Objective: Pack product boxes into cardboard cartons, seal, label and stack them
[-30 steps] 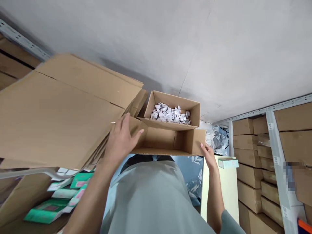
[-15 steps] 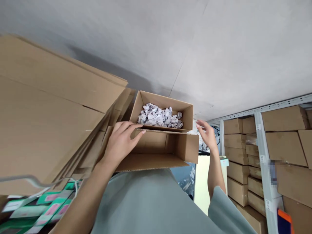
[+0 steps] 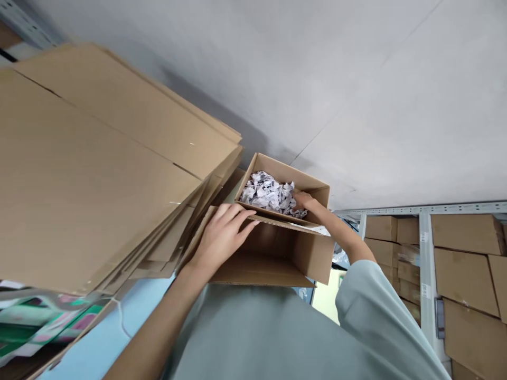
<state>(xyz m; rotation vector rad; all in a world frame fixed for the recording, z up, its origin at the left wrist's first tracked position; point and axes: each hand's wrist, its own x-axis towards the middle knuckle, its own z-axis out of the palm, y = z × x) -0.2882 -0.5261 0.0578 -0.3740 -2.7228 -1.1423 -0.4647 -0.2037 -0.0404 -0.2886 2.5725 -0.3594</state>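
Left hand (image 3: 225, 232) is pinching the near box (image 3: 312, 256) by its far edge, right hand (image 3: 303, 200) is touching crumpled paper (image 3: 267, 191) in the far box (image 3: 291, 171), can't tell if it's gripping.

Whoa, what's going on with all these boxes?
Somebody's left hand holds the edge of an open rectangular brown cardboard box in front of them. Their right hand is inside a second open brown cardboard box just beyond it, at the crumpled white paper; you can't see whether it has grabbed any. Big flat brown cardboard sheets are stacked on the left.
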